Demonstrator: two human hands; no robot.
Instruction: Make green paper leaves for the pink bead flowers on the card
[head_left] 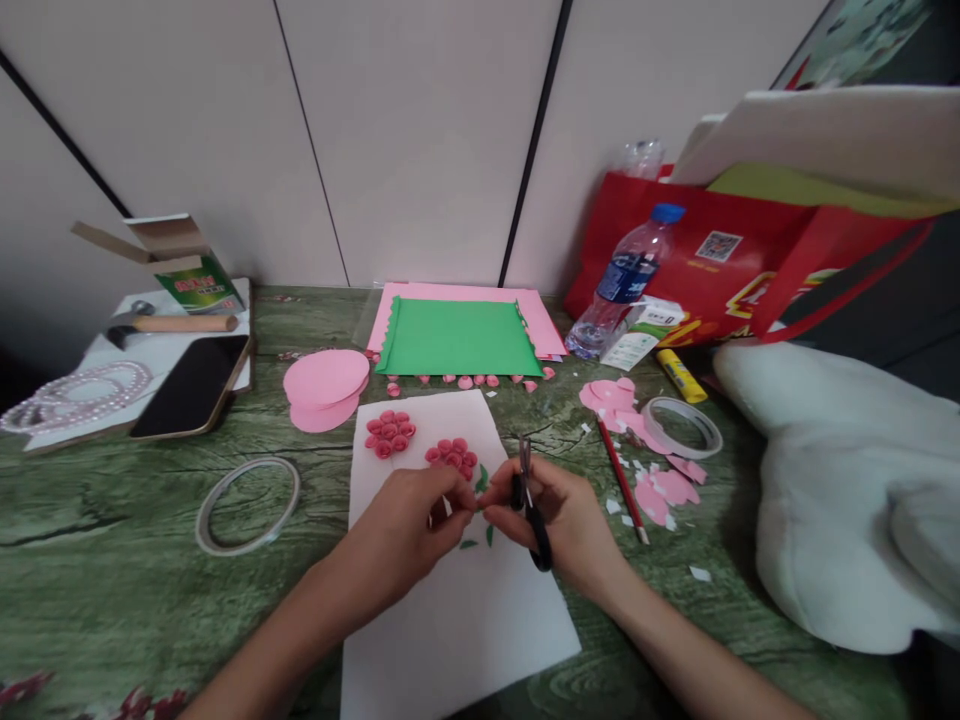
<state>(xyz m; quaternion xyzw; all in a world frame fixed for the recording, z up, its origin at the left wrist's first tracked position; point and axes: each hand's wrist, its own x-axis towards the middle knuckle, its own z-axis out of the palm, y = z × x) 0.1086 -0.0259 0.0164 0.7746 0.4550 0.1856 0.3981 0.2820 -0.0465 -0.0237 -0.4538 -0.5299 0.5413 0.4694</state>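
A white paper sheet (442, 640) lies before me with two clusters of pink rolled flowers, one at its upper left (390, 434) and one farther right (452, 456). Small green leaf pieces (482, 478) rest near the right cluster and below my fingers. Over the sheet, my left hand (420, 520) pinches with thumb and fingertips; what it holds is too small to make out. Its fingertips nearly meet those of my right hand (559, 515), which is closed around black-handled scissors (538, 530), blades pointing up and away.
Green card (457, 338) and pink sheets lie at the back, small rolled flowers along their front edge. Tape rolls (247, 505), pink scraps (667, 487), a pencil (622, 480), glue stick (681, 375) and bottle (626, 275) surround the sheet; a phone (193, 385) lies left.
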